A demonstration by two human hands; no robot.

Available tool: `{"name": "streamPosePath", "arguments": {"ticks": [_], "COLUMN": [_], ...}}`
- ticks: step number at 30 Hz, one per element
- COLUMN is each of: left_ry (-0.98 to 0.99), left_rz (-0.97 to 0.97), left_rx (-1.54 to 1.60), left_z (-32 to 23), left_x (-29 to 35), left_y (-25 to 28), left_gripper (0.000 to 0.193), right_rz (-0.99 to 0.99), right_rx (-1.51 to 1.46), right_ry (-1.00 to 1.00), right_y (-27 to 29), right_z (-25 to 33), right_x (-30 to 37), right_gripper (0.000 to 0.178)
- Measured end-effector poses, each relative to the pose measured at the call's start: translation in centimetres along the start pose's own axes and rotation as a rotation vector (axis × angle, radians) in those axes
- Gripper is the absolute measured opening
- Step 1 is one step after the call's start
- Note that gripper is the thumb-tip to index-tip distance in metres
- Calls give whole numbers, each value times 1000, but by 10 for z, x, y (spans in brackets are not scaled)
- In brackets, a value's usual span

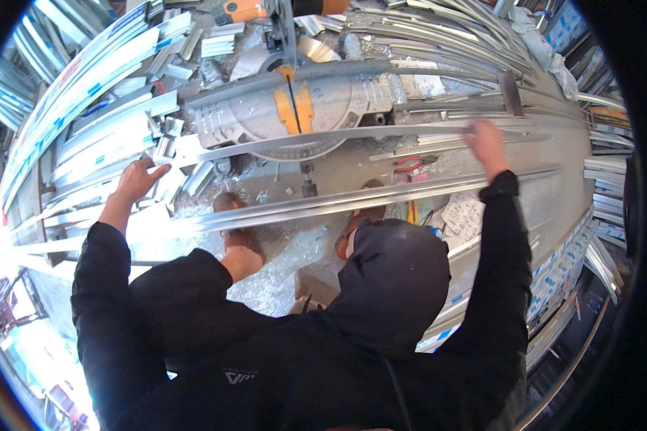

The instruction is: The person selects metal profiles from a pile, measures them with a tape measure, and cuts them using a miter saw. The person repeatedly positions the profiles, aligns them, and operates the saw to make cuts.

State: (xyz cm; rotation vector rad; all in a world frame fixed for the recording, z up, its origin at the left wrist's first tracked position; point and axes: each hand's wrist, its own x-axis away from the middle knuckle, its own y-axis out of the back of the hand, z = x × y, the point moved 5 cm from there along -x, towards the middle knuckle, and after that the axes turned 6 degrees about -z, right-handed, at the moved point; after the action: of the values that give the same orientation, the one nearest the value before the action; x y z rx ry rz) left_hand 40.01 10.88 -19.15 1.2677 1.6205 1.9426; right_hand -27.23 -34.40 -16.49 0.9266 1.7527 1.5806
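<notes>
My right hand (pixel 487 147) is closed around the right end of a long, thin grey metal strip (pixel 338 135). This strip spans the front of a miter saw (pixel 226 118) with a round base and a yellow slotted insert (pixel 295 108). Off the strip's left end, and apart from it, my left hand (pixel 135 181) is raised with thumb and fingers spread. Closer to me, a long shiny metal profile (pixel 302 207) lies crosswise above my feet, from the bright left side to the right.
Stacks of metal profiles lie at the left (pixel 86 93) and far right (pixel 438 36). Offcuts and shavings litter the floor around the saw. Red-handled pliers (pixel 410 167) rest right of centre, near a yellow-handled tool (pixel 412 212). The saw's orange motor housing (pixel 244 10) hangs at the top.
</notes>
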Motion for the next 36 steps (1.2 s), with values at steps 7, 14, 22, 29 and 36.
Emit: {"name": "streamPosePath", "arguments": {"ticks": [7,14,22,29,36], "left_ry": [-16,91,-20,-244,-230], "left_rz": [-100,-122,-177,-191,31], "left_rx": [121,83,110,156,48], "left_z": [-12,35,-23,-33,81], "left_x": [-78,-121,-149,-150,-149], "left_y": [-1,-7,-36,-28,203], "left_gripper": [74,82,79,70,31], "right_rz": [-205,-224,-234,-150,-156], "right_rx": [-276,-189,-518,-464,-478], "right_ry": [106,-10,-5,-198,-200], "right_y": [-30,-71,-87,-72,-73], "right_z": [110,95,143,162,162], "right_x": [-81,-137,-141,-143,-146], "right_gripper": [19,39,55,67,59]}}
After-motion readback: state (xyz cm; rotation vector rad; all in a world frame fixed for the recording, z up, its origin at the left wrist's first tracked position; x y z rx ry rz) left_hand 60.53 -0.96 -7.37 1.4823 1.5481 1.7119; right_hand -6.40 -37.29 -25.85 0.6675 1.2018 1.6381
